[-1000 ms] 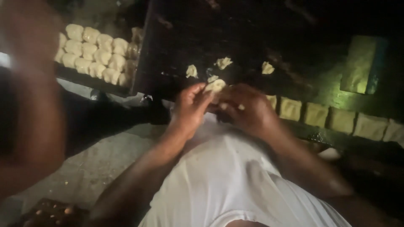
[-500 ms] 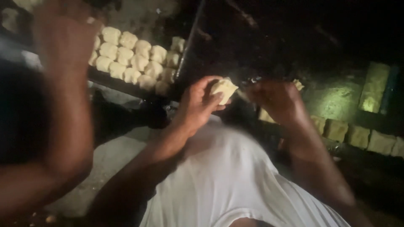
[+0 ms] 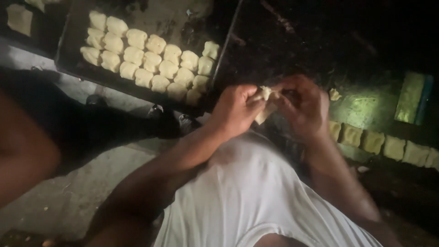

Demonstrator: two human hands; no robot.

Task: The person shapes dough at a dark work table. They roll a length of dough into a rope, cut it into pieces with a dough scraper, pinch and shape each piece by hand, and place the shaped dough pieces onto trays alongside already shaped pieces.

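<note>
My left hand (image 3: pixel 238 110) and my right hand (image 3: pixel 304 105) meet in front of my chest, both pinching one pale piece of dough (image 3: pixel 265 101) between the fingers. The dough is folded and partly hidden by my fingers. Beyond my hands lies a dark empty-looking baking tray (image 3: pixel 292 41). To its left a second dark tray (image 3: pixel 77 68) carries rows of shaped dough pieces (image 3: pixel 151 61).
A row of cut square dough pieces (image 3: pixel 388 146) lies along the work surface at the right. A small dough scrap (image 3: pixel 335 94) sits near my right hand. Another person's arm (image 3: pixel 23 155) fills the left edge. Grey floor (image 3: pixel 68 192) shows below.
The view has swung, so the filled tray sits more to the left. My hands lifted the dough off the dark tray and now work it closer together.
</note>
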